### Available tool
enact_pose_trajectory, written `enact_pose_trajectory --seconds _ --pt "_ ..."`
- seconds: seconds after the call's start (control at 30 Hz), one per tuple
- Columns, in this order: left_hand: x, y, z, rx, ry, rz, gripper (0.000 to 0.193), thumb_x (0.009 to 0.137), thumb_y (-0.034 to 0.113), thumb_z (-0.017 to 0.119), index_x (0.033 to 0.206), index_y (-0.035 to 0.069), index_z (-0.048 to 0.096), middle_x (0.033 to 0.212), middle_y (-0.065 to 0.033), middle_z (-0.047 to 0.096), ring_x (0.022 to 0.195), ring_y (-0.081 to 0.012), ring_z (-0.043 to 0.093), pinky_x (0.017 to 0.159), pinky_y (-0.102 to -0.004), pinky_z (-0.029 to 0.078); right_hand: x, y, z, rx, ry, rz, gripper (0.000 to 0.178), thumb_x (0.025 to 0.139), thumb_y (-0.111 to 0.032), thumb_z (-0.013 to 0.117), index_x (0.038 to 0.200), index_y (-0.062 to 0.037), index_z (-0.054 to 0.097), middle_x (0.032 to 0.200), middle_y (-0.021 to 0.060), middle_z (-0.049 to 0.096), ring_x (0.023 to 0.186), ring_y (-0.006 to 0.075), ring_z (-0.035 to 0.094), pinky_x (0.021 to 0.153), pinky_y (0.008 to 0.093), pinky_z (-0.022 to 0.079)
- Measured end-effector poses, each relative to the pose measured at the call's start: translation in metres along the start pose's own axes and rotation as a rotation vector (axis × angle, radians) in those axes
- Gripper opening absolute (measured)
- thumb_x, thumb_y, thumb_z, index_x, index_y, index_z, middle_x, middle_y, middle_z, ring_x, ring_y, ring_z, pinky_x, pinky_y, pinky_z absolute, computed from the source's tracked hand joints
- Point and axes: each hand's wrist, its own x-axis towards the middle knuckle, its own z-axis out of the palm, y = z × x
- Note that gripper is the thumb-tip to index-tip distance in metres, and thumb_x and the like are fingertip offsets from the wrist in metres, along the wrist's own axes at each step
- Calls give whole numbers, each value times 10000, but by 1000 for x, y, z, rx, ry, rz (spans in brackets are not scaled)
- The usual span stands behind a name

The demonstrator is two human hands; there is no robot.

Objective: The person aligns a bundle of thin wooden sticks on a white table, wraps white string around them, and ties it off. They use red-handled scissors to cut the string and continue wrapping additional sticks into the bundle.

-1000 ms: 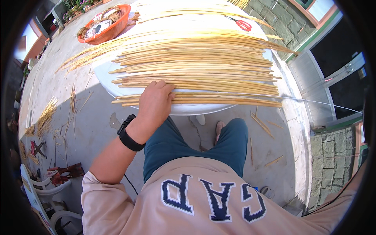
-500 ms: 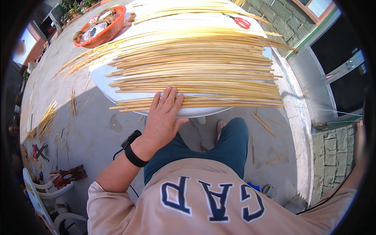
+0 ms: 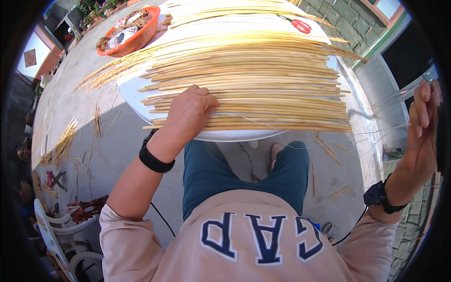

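Long golden straw stalks (image 3: 249,75) lie side by side in a wide layer on a white table (image 3: 129,96). My left hand (image 3: 188,110) rests over the near left part of the layer. Its fingers are bent and closed; what lies between them is hidden. From beside its fingertips a thin white thread (image 3: 263,123) runs slack across the near stalks to the right. My right hand (image 3: 420,124) is raised off the table at the far right, fingers upward, partly cut by the picture's dark rim. The thread reaches this hand and appears held in it.
Red-handled scissors (image 3: 300,26) lie at the table's far right. An orange basket (image 3: 150,30) with a bag and fibre bundles stands far left. Straw bundles (image 3: 66,141) and a white plastic chair (image 3: 44,225) are on the left floor. A stone wall (image 3: 338,21) borders the right.
My left hand has gone from lying flat on the near stalks to bent, closed fingers slightly farther in. My right hand has come further into view, and the thread has slackened.
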Motion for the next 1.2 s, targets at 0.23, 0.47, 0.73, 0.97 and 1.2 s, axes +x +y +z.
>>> enact_pose_trajectory --seconds 0.23,0.47,0.73,0.97,1.2 --pt "3 -2 6 69 -36 66 142 659 76 715 790 66 660 761 -58 580 814 -257 552 728 -362 476 -60 106 118 430 -1 602 51 950 -95 465 982 -56 455 778 98 595 551 106 558 437 214 446" --pt "9 -1 9 126 -104 105 143 674 79 709 795 62 635 777 -68 586 819 -266 556 746 -367 470 -81 156 140 437 -130 837 87 938 -76 499 1017 -41 496 781 71 596 600 107 586 494 233 492" --pt "7 -3 8 138 -134 93 108 694 88 693 759 52 614 776 -78 590 827 -277 555 737 -366 470 -91 183 133 388 -132 867 146 937 -84 504 1029 9 568 784 75 602 605 108 582 506 220 492" --pt "14 -5 6 143 -245 39 104 683 108 647 748 43 600 784 -104 596 839 -297 549 743 -376 469 -98 194 136 259 -181 757 141 932 -93 522 1029 -5 574 759 47 603 574 83 567 499 213 482" --pt "18 -6 7 85 -256 106 77 694 84 619 763 57 598 780 -108 611 814 -301 567 725 -395 482 -101 192 143 317 -209 774 136 932 -92 525 1024 -5 574 775 58 608 584 79 565 499 203 472"
